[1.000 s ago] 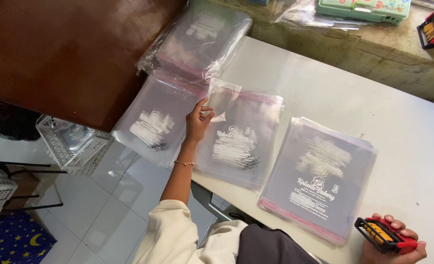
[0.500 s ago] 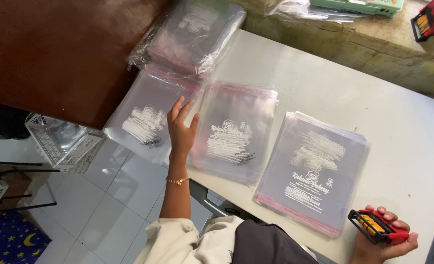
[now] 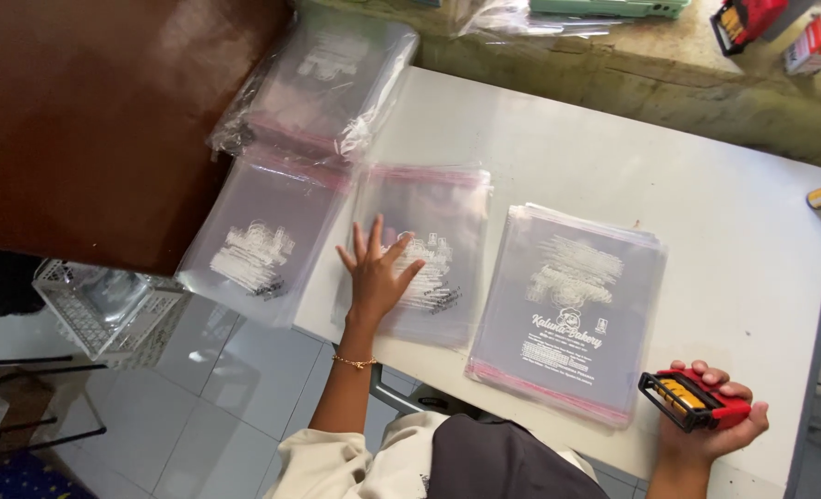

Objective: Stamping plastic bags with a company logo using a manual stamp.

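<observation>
Nearest the camera, the right hand (image 3: 711,427) rests at the near right edge of the white counter (image 3: 734,240), its fingers (image 3: 706,375) curled around a red and black hand stamper (image 3: 692,402) that lies tilted, its yellow-lined frame end pointing left. Just left of it, a thick stack of clear printed bags (image 3: 567,310) lies flat on the counter with a pink sealing strip along its near edge, which sits at the counter's near edge. Further left, the left hand (image 3: 378,273) lies palm down, fingers (image 3: 401,248) spread wide, pressing on the middle pile of bags (image 3: 424,249), which is flat on the counter with white print showing between and beside the fingers; a thin gold bracelet (image 3: 353,361) circles the wrist, and a cream sleeve (image 3: 336,467) shows lower down. Beside that pile to the left, another pile of bags (image 3: 258,236) hangs off the counter's left edge over the tiled floor (image 3: 225,416), where a white plastic basket (image 3: 105,310) stands. Beyond it, a wrapped bundle of bags (image 3: 322,79) lies partly on a brown tabletop (image 3: 87,120). Farthest off, along a stone ledge (image 3: 632,69), sit a green case (image 3: 609,7), a second red stamper (image 3: 748,18) and a small red and white box (image 3: 819,42).
</observation>
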